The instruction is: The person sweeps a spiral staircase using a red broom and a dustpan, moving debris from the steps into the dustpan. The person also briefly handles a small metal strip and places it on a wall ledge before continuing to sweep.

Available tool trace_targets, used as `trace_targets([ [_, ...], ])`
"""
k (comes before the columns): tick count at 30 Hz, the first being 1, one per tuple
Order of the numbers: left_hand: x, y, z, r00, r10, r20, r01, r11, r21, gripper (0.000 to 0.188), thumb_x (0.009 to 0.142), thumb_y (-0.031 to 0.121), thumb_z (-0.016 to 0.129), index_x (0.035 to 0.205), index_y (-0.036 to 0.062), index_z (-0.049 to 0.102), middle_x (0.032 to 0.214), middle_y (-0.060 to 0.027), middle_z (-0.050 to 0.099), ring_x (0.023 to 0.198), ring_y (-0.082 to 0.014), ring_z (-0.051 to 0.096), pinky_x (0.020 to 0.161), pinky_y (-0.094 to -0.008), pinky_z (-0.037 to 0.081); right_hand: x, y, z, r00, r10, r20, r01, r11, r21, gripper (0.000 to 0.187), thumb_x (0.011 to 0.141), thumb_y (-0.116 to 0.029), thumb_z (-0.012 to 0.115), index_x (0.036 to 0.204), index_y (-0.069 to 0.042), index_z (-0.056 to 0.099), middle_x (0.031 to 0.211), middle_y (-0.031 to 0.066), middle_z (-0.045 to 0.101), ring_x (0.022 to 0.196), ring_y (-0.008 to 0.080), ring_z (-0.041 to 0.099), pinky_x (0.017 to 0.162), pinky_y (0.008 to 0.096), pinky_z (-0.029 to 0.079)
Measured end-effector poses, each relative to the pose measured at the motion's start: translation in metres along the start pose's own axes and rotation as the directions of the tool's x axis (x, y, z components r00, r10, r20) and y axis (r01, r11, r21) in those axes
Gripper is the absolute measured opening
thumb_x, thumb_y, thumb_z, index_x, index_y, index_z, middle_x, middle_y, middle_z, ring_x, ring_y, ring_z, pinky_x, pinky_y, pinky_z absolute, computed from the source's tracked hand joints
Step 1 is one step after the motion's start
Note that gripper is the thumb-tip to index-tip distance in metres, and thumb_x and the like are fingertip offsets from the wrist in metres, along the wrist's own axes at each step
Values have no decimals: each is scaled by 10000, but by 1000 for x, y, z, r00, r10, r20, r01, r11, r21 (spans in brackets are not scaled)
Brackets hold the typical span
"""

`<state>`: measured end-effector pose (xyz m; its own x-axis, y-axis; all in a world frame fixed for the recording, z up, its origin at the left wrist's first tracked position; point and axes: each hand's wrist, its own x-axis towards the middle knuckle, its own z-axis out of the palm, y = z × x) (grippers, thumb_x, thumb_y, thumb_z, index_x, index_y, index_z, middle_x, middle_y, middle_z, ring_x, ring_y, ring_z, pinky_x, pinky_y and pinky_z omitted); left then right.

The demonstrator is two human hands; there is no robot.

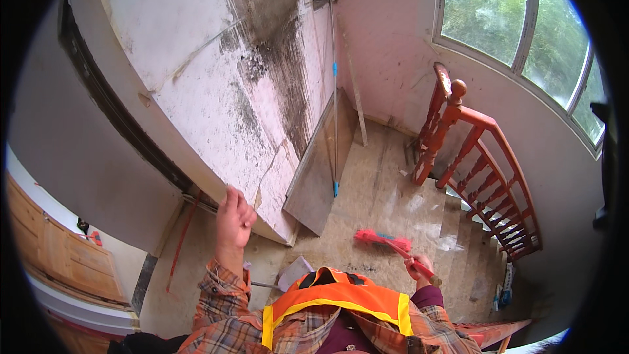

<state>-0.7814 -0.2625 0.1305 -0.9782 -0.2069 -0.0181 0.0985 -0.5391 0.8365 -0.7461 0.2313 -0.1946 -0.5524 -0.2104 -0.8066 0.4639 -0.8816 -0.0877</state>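
Note:
My right hand (419, 265) is wrapped round the red handle of a broom. The broom's pink-red head, with some blue in it (375, 238), rests on the dusty floor ahead of that hand. My left hand (236, 217) is raised in a fist near the lower end of the stained wall, and nothing shows sticking out of it. A pale dustpan (295, 273) lies close to my left forearm, its thin handle partly hidden behind the sleeve.
Stairs (462, 249) drop away on the right beside a red wooden railing (485, 118). A grey board (321, 170) leans against the stained wall (203, 85), with a long-poled duster (335, 92) in front. A red stick (183, 242) lies left. Windows (488, 10) are at the upper right.

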Motion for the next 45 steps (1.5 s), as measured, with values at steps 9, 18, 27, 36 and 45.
trace_targets([
  [9,-31,-37,-30,993,-110,-37,106,991,-85,329,997,373,420,792,126,493,518,58,273,432,-52,243,440,-220,259,1,7,-22,999,-19,42,24,993,-113,83,894,-75,455,881,2,425,625,44,467,472,108,467,404,214,408],
  [18,-28,-45,-27,949,-202,243,306,778,-549,643,947,591,321,1063,21,597,764,-46,474,713,-187,429,732,-361,379,-12,5,-12,990,114,79,-115,993,2,175,920,-47,431,1005,98,383,729,86,484,552,98,516,436,176,467],
  [27,-41,-36,-26,945,-152,289,295,775,-559,738,942,608,277,1308,-15,429,1205,-161,550,1110,-286,512,1026,-472,341,-12,4,-17,994,78,79,-72,995,-76,195,917,-40,439,1017,114,374,824,146,496,572,108,533,446,179,484],
  [36,-44,-35,-25,961,-117,249,249,753,-609,783,946,598,278,1385,-50,311,1365,-207,428,1293,-311,374,1119,-458,232,-13,8,-16,998,47,49,-41,993,-111,212,910,-37,446,1041,110,367,824,148,504,578,109,536,440,176,479],
  [45,-49,-30,-14,971,-101,218,211,790,-576,937,890,691,280,1440,-59,170,1504,-212,207,1406,-299,175,1154,-450,119,-10,4,-20,992,113,51,-110,992,-66,175,912,-37,483,1046,10,381,842,179,498,572,105,515,460,179,492],
])
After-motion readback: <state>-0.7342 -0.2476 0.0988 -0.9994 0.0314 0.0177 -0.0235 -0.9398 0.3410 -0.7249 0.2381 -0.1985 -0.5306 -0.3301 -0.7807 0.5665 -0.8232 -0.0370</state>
